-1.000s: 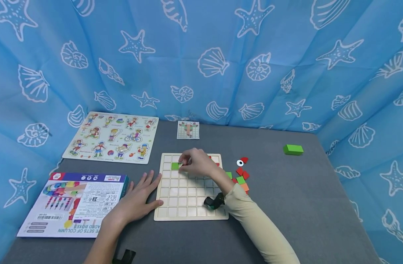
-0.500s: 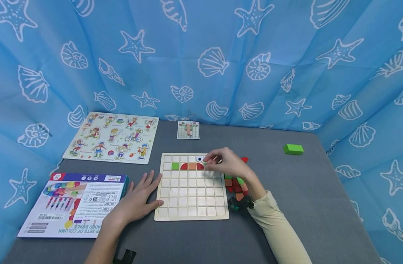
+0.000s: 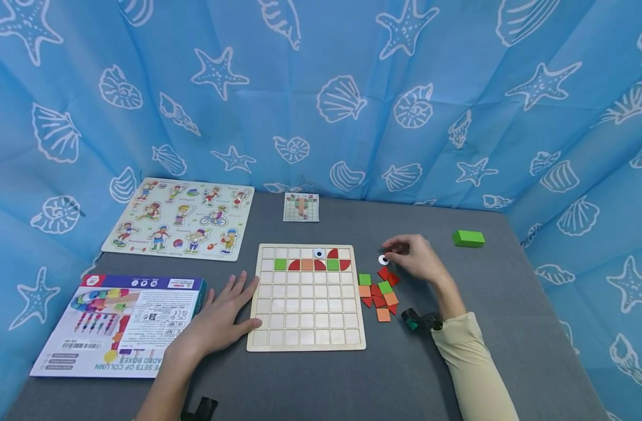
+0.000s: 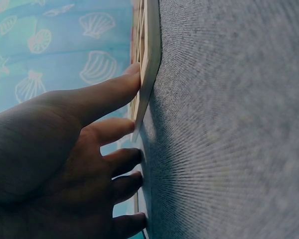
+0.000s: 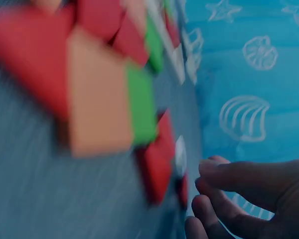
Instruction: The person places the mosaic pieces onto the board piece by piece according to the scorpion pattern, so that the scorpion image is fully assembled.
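A wooden grid board (image 3: 306,321) lies mid-table. Its upper rows hold an eye tile (image 3: 318,253), red quarter-round tiles (image 3: 332,253), green tiles (image 3: 280,265) and an orange tile (image 3: 307,265). My left hand (image 3: 218,318) lies with fingers spread at the board's left side; in the left wrist view its thumb (image 4: 112,94) touches the board's edge. Right of the board, my right hand (image 3: 417,257) hovers with loosely bent fingers over a second eye tile (image 3: 383,259). In the right wrist view a red piece (image 5: 183,190) sits just beyond its fingertips, and nothing shows pinched between them.
Several loose red, green and orange tiles (image 3: 383,315) lie along the board's right side. Behind the board is a small pattern card (image 3: 301,207). A picture puzzle board (image 3: 179,219) and a boxed set (image 3: 116,327) stand left; a green block (image 3: 468,238) is far right.
My right hand has moved from the board's upper left across to the loose tiles at right. The eye tile and row of coloured tiles it was covering now show. The left hand stays put.
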The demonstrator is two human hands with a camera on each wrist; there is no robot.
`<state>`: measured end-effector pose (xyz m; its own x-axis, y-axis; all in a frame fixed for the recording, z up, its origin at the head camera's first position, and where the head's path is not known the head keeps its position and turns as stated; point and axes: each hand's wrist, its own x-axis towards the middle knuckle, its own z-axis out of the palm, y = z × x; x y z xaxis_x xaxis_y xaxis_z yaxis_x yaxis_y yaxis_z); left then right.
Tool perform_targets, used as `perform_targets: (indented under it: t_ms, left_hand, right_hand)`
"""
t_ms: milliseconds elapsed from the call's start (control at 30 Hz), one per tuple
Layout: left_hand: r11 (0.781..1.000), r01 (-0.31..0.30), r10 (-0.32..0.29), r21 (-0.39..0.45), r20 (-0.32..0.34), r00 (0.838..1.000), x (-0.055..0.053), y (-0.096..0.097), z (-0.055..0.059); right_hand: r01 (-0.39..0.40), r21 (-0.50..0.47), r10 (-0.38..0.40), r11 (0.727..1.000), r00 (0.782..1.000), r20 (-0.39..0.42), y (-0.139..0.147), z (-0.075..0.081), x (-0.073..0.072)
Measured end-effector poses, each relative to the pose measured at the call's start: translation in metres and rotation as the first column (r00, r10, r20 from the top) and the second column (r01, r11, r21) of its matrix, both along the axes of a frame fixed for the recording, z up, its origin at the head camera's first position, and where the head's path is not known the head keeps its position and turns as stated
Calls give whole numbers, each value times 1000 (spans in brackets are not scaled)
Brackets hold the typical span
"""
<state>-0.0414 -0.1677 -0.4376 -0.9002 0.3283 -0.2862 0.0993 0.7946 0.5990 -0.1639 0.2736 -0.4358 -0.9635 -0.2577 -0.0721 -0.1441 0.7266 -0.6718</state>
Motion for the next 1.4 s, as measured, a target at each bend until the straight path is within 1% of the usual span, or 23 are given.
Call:
perform_targets:
  t_ms: [100,167,300,367,533,633,733,900,1067,1200,1400]
  left_hand:
    - [1000,2,-2,1,1,1000,0,0,-1]
    - [1000,2,-2,6,3,1000,0,-1,-1]
    - [1000,0,0,12,6,1000,0,-1,-1]
    - [1000,0,0,9,3,1000,0,-1,-1]
    - [1000,0,0,2,-4,1000,0,-1,-1]
    - [1000,0,0,3,-5,1000,1,-1,-1]
    - [1000,0,0,2,-6,1000,1,-1,-1]
    - [1000,1,-1,-5,-6,1000,0,-1,-1]
    - [1000,2,-2,0,-10,1000,0,-1,-1]
    - [1000,2,-2,7,-16,1000,1,-2,-1]
    - [1000,0,0,2,-16,1000,0,-2,-2]
  right_hand:
    - [22,51,-21,998,1000,-23,11,-6,-3]
    - [15,73,-13,997,999,-31,15,-8,-5]
    - [2,85,-1,996,1000,-17,18,-8,-6]
    - [5,77,-4,997,1000,-7,18,-8,-5]
    - [44,45,-44,998,999,13,18,-5,-2]
    - [62,26,-62,998,998,7,18,-2,0]
    - [61,-11,-61,998,998,4,16,3,2]
    - [20,-89,-15,996,999,48,0,12,6]
    - [-13,-120,20,993,998,64,-25,16,9]
    - [-63,-131,73,989,995,70,-44,17,8]
    - [-135,-155,150,979,984,95,-75,18,2]
